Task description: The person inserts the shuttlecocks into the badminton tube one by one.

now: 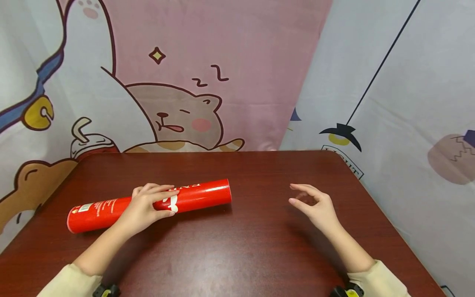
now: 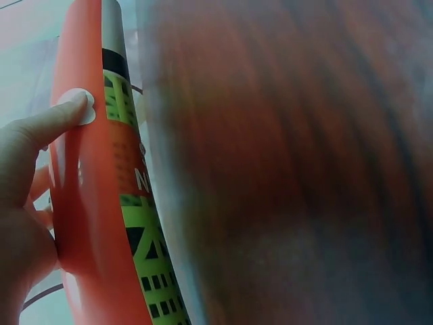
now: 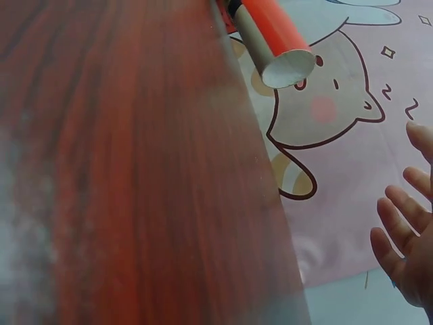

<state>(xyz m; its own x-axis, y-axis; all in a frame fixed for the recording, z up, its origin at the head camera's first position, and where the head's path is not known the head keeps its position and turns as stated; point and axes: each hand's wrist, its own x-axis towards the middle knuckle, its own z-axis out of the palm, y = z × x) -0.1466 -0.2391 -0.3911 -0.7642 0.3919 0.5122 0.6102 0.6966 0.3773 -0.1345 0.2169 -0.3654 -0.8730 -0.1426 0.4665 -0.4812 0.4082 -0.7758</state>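
A long red tube with white print lies slantwise across the left and middle of the table, its right end farther back. My left hand grips it near its middle, thumb along the near side and fingers over the top. In the left wrist view, the thumb presses the tube's red side; a strip of green and black pattern shows on its lower side. The right wrist view shows the tube's pale round end. To the right, apart from the tube, my right hand hovers over the table with nothing in its loosely curved fingers.
The dark red-brown wooden table has rounded far corners. Behind it hangs a cloth printed with cartoon animals, and a pale printed cloth stands along the right side. Dark wrist straps show at both cuffs.
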